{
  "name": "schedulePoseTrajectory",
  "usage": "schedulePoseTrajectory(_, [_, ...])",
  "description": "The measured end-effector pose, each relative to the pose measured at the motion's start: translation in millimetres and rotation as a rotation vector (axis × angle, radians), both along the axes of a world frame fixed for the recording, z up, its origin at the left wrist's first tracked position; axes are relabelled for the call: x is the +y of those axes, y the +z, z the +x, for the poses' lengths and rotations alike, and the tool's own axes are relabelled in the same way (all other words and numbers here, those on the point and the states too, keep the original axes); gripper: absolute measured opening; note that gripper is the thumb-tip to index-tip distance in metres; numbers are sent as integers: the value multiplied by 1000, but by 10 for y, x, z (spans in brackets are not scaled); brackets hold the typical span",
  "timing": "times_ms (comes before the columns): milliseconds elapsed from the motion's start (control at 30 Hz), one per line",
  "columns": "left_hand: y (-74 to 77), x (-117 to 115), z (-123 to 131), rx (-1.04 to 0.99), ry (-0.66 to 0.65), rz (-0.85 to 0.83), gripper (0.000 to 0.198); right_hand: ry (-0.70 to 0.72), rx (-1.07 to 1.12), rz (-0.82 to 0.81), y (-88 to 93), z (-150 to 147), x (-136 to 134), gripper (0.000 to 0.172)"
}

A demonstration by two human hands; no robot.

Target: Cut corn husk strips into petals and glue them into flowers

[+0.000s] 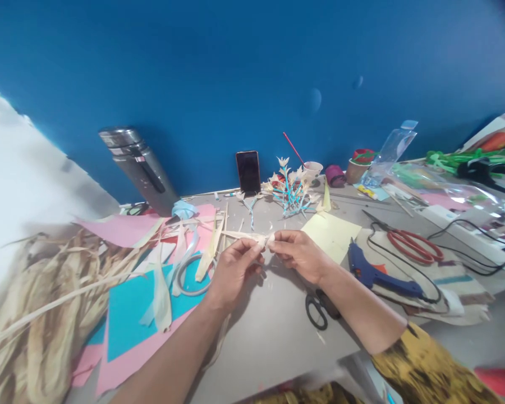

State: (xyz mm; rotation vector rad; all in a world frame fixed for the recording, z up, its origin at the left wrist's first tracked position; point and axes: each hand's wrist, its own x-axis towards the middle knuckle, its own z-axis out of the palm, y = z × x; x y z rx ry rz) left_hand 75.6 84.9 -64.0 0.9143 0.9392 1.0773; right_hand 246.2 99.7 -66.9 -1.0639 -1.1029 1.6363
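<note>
At the middle of the table my left hand (238,268) and my right hand (298,252) meet, fingertips almost touching. Both are closed in a pinch on a small pale strip of dried corn husk (252,238), one end of which points left. Fingers cover part of the piece. Just beyond stands a cluster of husk flowers (292,191) on blue-wrapped stems, with a smaller blue stem piece (250,209) lying beside it. Black-handled scissors (317,312) lie partly beneath my right forearm.
Dried corn husks (46,314) and coloured paper (138,308) with a tape roll (189,275) fill the left. A blue glue gun (374,275) and red-handled scissors (416,246) lie right. A flask (141,171) and phone (248,173) stand by the wall.
</note>
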Motion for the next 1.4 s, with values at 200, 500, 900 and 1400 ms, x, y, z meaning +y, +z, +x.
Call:
schedulePoseTrajectory(200, [-55, 2, 2, 64, 79, 73, 26, -85, -58, 19, -9, -110, -37, 34])
schedulePoseTrajectory(500, [-87, 1, 9, 8, 91, 43, 27, -143, -27, 21, -15, -194, -67, 35])
schedulePoseTrajectory(900, [-105, -1, 16, -25, 162, 14, 28, -110, -26, 61, -68, -230, -91, 31])
schedulePoseTrajectory(1400, [-90, 4, 29, -25, 246, 58, 27, -104, 35, 22, -79, -231, -85, 32])
